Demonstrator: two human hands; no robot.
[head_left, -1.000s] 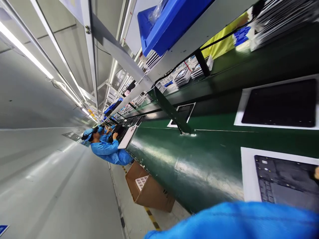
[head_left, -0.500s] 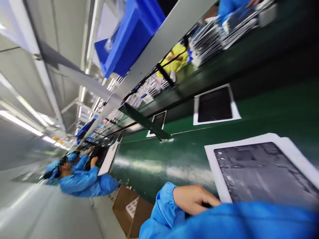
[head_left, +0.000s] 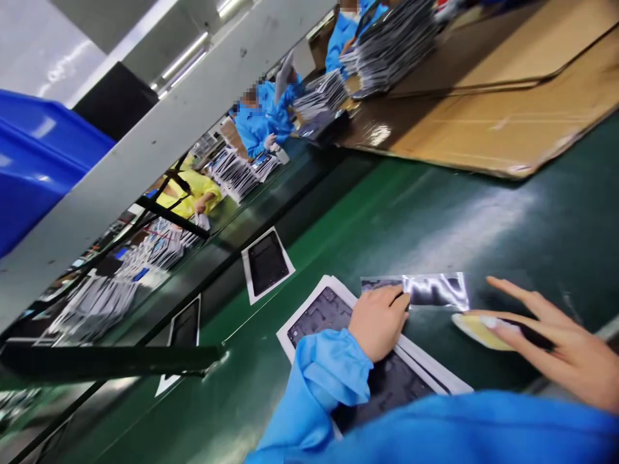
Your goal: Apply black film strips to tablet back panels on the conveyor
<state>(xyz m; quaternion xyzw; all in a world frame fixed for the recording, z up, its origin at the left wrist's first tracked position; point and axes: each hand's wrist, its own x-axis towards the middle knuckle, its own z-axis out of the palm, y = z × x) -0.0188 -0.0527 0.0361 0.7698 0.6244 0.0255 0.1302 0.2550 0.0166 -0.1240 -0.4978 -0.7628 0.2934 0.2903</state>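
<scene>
Over a dark flat tablet-like panel (head_left: 324,312) on white backing sheets (head_left: 430,366), my left hand (head_left: 380,319) is closed, its fingers on the near end of a shiny clear film strip (head_left: 438,291). The strip lies on the green bench top, beyond the panel's edge. To the right, my right hand (head_left: 551,341) has its thumb and fingers around a flat, pointed yellow-and-white piece (head_left: 483,332) with a dark part. What kind of tool this is I cannot tell. My blue sleeve covers the panel's lower part.
A second panel on white backing (head_left: 268,264) lies farther left on the green bench (head_left: 242,361). Flat cardboard (head_left: 459,129) covers the far right. A green post (head_left: 111,361) and grey beam (head_left: 159,135) cross the left. People in blue work behind stacked panels (head_left: 391,48).
My view has swung to the right. My left hand has moved from beside the panel to above it, at the film strip. My right hand with the yellow-and-white piece has come into view.
</scene>
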